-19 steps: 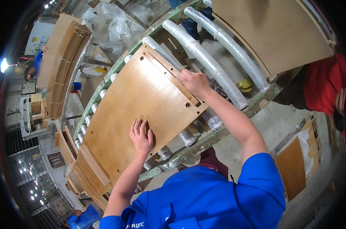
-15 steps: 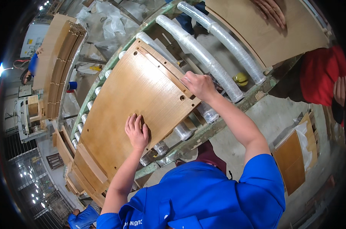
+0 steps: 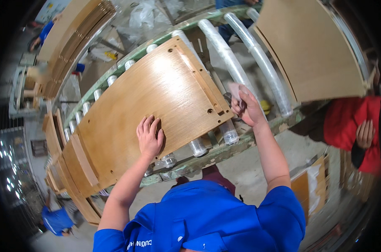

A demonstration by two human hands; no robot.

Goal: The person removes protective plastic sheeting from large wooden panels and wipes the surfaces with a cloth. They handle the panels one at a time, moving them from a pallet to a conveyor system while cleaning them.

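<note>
A varnished wooden panel lies flat across the rollers, with drilled holes and a grooved strip along its right end. My left hand rests on its near part, fingers spread and palm down. Off the panel's right end, my right hand is closed in a pinch above the rollers. A pale, thin, crumpled piece sticks out from its fingers, blurred; whether it is paper, cloth or film I cannot tell.
Plastic-wrapped rollers run in a worn green frame. Another board lies at the far right, near a person in red. Stacked panels stand at the far left. Another person in blue is at lower left.
My right hand has come off the panel's grooved strip and moved right and down, the pale piece now showing. My left hand stays on the panel. The whole view has turned somewhat.
</note>
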